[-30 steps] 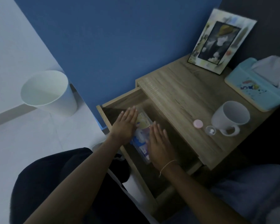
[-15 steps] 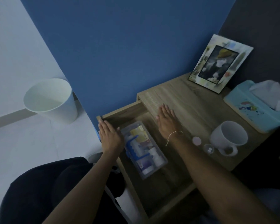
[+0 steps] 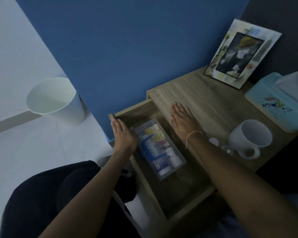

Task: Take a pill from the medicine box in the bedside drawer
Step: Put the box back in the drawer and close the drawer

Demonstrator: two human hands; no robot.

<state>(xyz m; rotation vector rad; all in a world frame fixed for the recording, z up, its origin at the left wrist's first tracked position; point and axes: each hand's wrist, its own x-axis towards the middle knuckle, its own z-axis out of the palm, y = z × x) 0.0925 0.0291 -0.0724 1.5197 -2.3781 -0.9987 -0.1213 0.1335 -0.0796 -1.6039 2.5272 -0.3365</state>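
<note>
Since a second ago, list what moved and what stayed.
Both hands left the medicine box: left hand went to the drawer's left wall, right hand onto the nightstand top. Box, open drawer, mug and frame stayed.

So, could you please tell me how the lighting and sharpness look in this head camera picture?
Head view: dim and bluish throughout, no glare; the medicine box in the open drawer is soft, its labels unreadable; wide-angle bending shows at the picture frame and wastebasket.
</note>
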